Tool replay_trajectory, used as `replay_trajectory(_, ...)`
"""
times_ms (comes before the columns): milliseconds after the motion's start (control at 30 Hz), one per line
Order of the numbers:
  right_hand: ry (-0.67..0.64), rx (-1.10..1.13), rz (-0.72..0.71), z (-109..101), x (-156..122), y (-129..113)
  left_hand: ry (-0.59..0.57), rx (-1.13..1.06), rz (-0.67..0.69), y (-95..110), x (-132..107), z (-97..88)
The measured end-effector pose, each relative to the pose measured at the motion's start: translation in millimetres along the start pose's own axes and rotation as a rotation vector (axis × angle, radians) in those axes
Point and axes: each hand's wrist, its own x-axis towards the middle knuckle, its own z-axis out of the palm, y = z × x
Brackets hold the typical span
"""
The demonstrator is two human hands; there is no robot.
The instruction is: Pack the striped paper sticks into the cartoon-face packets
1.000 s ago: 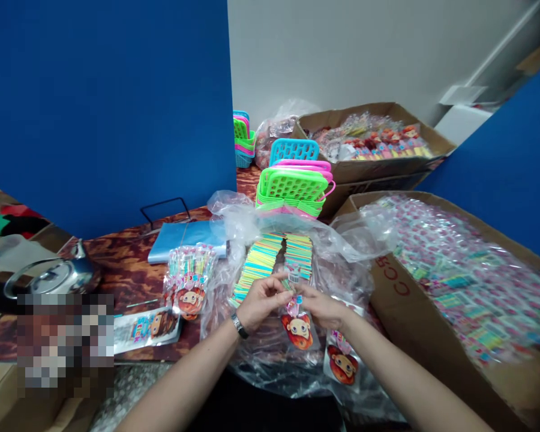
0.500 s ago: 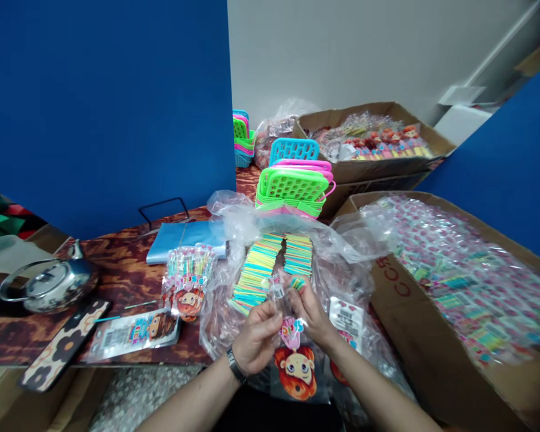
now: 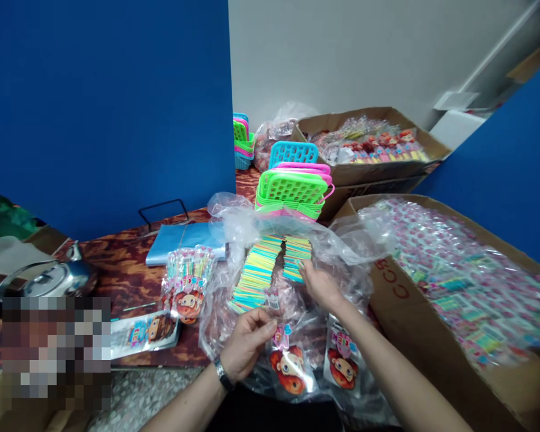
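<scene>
My left hand (image 3: 247,343) pinches the top of a clear packet printed with a red-haired cartoon face (image 3: 289,366), holding it above the crumpled plastic sheet (image 3: 342,252). My right hand (image 3: 317,284) reaches forward into the rows of pastel coloured strips (image 3: 261,270) lying in that plastic, its fingers curled on the near end of the right-hand row (image 3: 297,255). A second cartoon packet (image 3: 342,363) lies flat beside my right forearm.
Filled packets (image 3: 189,285) and a flat one (image 3: 146,330) lie on the wooden table (image 3: 117,264) left of the plastic. Stacked green, pink and blue baskets (image 3: 294,189) stand behind. Cardboard boxes of packets sit right (image 3: 459,270) and far back (image 3: 369,141). A metal kettle (image 3: 49,279) sits left.
My right hand let go of the packet and moved forward to the coloured strips. My left hand kept the packet and lowered it slightly toward me.
</scene>
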Motion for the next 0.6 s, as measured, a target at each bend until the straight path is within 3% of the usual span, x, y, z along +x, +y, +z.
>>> replay_trajectory(133, 0.048, -0.025, 0.014, -4, 5, 4, 0.036, 0.119, 0.035, -3, 1, -0.2)
replay_trajectory(300, 0.103, 0.123, -0.005, -9, 2, -2, 0.050, 0.270, 0.100, -1, 4, -0.3)
replay_trajectory(367, 0.145, 0.392, -0.022, -11, -3, -12, 0.065, 0.330, 0.114, -2, 6, -1.2)
replay_trajectory(500, 0.216, 1.287, -0.070, -26, -21, -47, 0.122, 0.429, 0.138, -1, 8, -0.3)
replay_trajectory(600, 0.266, 1.439, -0.099, -41, -35, -72, 0.170, 0.483, 0.162, 2, 9, 3.6)
